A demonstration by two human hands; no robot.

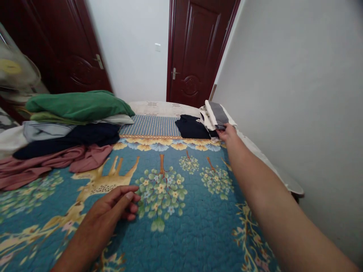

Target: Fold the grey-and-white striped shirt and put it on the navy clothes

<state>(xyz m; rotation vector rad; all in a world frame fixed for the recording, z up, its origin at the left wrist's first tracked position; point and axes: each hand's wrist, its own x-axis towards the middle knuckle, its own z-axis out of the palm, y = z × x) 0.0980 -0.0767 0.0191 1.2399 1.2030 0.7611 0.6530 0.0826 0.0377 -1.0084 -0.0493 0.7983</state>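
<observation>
My right hand (227, 132) reaches to the far right of the bed, its fingers closed on the near edge of a folded grey and white garment (219, 113). That garment lies partly over a folded dark navy garment (193, 126). Where my fingertips go under the cloth is hidden. Over the teal quilted bedspread (198, 226), my left hand (121, 206) hovers or rests beside a printed tree, loosely curled with nothing in it. I cannot tell whether it touches the bedspread.
A loose heap of clothes stands at the left, with a green garment (76, 105) on top, a navy one (70, 138) lower and a pink one (56, 162) at the bottom. A white wall (306, 94) runs along the right; two dark red doors (198, 45) are behind.
</observation>
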